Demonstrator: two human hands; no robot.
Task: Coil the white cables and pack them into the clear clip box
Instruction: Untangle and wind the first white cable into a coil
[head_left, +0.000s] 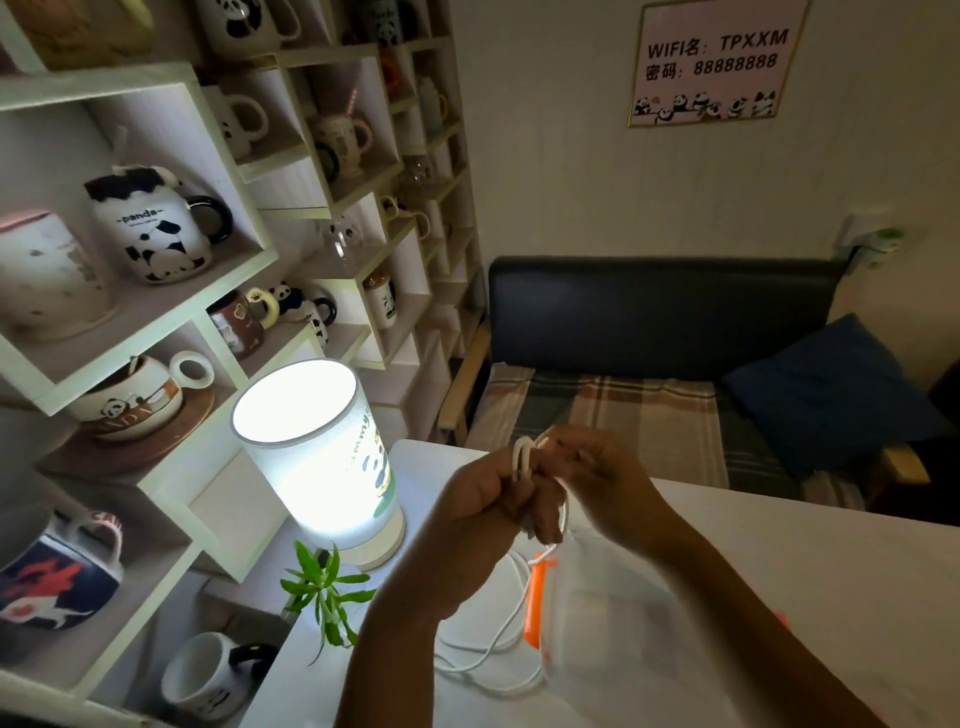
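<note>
Above the white table (810, 566), head view: your left hand (483, 512) and right hand (597, 486) are raised close together, both pinched shut on the white cable (521, 457). Small loops stick up between the left fingers; the right hand pinches the strand just beside them. From there the cable drops past an orange clip (537, 597) and trails in loose curves on the table near your left forearm. That orange clip sits on the edge of the clear clip box (613, 613), directly below your hands; can't tell whether the lid is on or what's inside. Coiling looks partway, with plenty of slack left. Cable reads as thin, light, soft and a bit springy, so loops will likely pop open if you ease off. Keep the pinch at the loops' crossing and feed slack with the right. A lit lamp (317, 447) stands at the table's left.
</note>
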